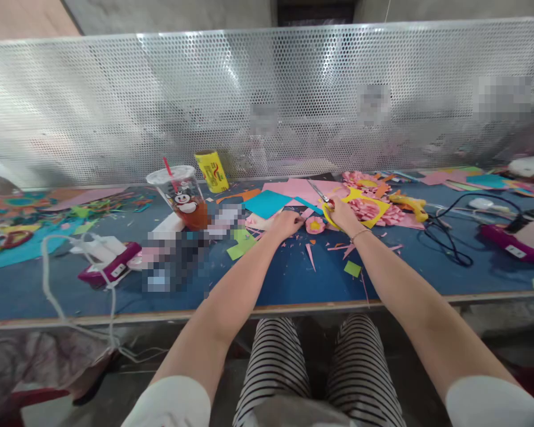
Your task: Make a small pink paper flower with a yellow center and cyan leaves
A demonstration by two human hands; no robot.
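Note:
My right hand (343, 214) is closed round the yellow handles of a pair of scissors (319, 191), whose metal blades point up and to the left. My left hand (287, 223) is in a pinch at a narrow pink paper strip (308, 213). Between the hands lies a small pink paper flower (315, 225) with a yellow centre. Larger fringed pink paper flowers (374, 209) and cut yellow paper (381, 212) sit beyond and beside my right hand. A blue paper sheet (267, 204) and a pink sheet (296, 187) lie behind my left hand.
A clear cup (191, 204) with a brown drink and red straw stands left, near a yellow packet (212, 172). Purple power strips (111, 264) with cables lie on both sides. Green paper pieces (241, 243) and scraps litter the blue table. A perforated metal screen (231, 89) runs along the back.

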